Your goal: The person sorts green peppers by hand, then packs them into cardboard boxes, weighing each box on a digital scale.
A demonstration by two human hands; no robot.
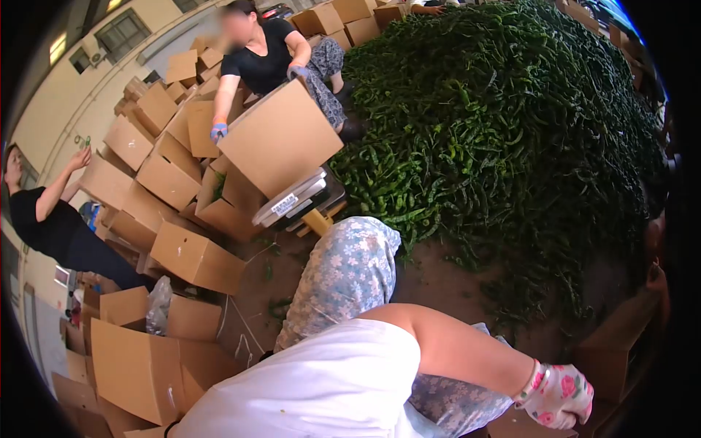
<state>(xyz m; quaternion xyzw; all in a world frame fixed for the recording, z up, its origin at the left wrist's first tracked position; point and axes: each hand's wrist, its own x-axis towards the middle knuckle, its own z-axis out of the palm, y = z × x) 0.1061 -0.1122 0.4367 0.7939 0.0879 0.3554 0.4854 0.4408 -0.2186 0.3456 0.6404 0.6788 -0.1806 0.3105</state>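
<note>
My left hand (558,396), in a white glove with pink flowers, is at the lower right. Its fingers curl downward and look closed; what they hold, if anything, is hidden. Cardboard (527,425) lies beside and below it, and a dark open box (617,343) stands just beyond. The bare forearm crosses over my flower-patterned trousers (343,270). My right hand does not show. A large heap of green peppers (496,139) rises ahead.
A person (270,55) in gloves holds a cardboard box (281,139) on a scale (292,201). Another person (62,233) stands at the left, one hand raised. Many boxes (171,171) crowd the left. At the right edge a co-worker's hand (657,279) shows.
</note>
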